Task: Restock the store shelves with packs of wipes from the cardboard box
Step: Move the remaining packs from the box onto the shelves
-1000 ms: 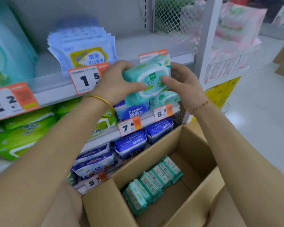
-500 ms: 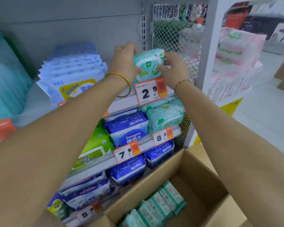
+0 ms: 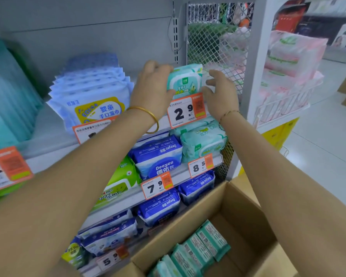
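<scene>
So it stands face-out, the left hand (image 3: 154,87) grips the wipes pack (image 3: 185,80) at nine o'clock, right hand (image 3: 221,93) spread at three.

**Fig. 1.** Single head-worn wide-angle view, facing forward and down along both forearms, close to the shelves (image 3: 52,140). Left hand (image 3: 154,86) and right hand (image 3: 220,92) flank the pack of wipes (image 3: 186,80) near frame centre; below the fingers (image 3: 160,66), the cardboard box (image 3: 178,232) fills the lower frame.
</scene>
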A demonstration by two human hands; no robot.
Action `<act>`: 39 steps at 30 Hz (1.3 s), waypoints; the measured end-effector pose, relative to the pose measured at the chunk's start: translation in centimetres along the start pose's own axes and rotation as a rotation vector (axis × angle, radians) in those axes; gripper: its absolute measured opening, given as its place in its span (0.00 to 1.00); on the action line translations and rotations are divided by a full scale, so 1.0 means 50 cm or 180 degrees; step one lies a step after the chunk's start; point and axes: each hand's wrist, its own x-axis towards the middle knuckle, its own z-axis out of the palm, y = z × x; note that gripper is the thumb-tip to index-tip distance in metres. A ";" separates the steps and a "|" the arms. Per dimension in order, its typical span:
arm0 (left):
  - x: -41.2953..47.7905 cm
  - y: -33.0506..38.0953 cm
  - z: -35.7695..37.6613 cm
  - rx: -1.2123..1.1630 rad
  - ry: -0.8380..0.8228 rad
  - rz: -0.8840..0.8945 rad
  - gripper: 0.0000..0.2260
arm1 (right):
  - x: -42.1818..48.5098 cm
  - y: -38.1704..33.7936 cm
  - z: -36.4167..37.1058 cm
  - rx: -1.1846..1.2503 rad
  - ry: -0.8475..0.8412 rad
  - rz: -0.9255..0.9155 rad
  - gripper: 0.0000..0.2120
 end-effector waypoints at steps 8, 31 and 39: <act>-0.256 0.013 0.074 0.0271 0.0152 0.0988 0.16 | -0.236 0.100 -0.012 0.0510 0.0800 -0.0107 0.11; -0.528 -0.121 0.351 0.0383 -0.3086 0.1433 0.17 | -0.558 0.658 0.301 -0.1413 -0.3019 0.3174 0.32; -0.514 -0.101 0.354 0.0252 -0.3471 0.1058 0.16 | -0.586 0.665 0.285 -0.1210 -0.2847 0.3663 0.29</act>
